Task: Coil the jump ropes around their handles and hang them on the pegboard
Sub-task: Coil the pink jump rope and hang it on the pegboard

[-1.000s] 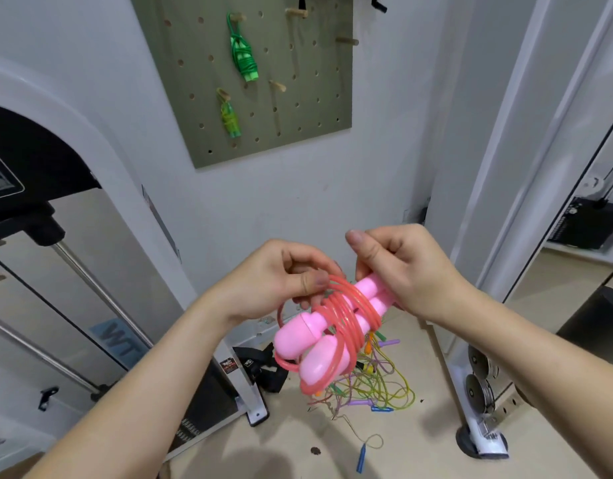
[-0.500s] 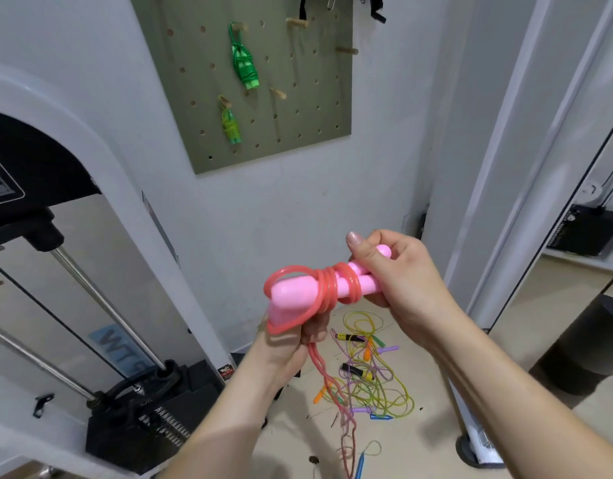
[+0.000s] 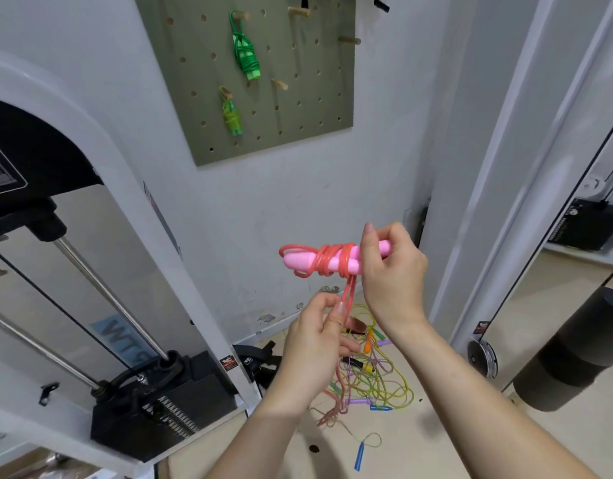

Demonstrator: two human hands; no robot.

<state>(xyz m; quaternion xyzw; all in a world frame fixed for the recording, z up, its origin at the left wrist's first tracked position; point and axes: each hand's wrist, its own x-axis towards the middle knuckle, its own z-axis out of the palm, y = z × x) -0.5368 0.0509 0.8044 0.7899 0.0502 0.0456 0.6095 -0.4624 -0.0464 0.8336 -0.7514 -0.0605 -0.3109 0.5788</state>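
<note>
Pegboard (image 3: 315, 98): an olive perforated panel is hanging on the far wall, with wooden pegs (image 3: 281, 85) sticking out of it.
On the pegs: a bright green coiled rope (image 3: 245, 53) is dangling from an upper peg, and a smaller yellow-green coiled rope (image 3: 232, 114) is dangling below and to its left.
Right hand (image 3: 391, 271): it is gripping the right end of the pink handles (image 3: 300, 260), fingers curled round them, index finger sticking up.
Handles: they are lying roughly level in mid-air, side by side, their rounded smooth plastic ends pointing left, clear of the grip.
Coral cord (image 3: 332, 262): glossy, tube-like turns are wrapping the handles just left of the right hand; two strands are dropping from the wraps.
Left hand (image 3: 312, 354): below the handles, it is pinching those strands between thumb and fingers; the blurred tail is trailing down toward the floor.
Floor pile (image 3: 374, 371): thin yellow, purple and orange ropes are lying tangled near the wall, under the hands.
Blue-handled rope (image 3: 359, 456): it is lying nearer, apart from the pile.
</note>
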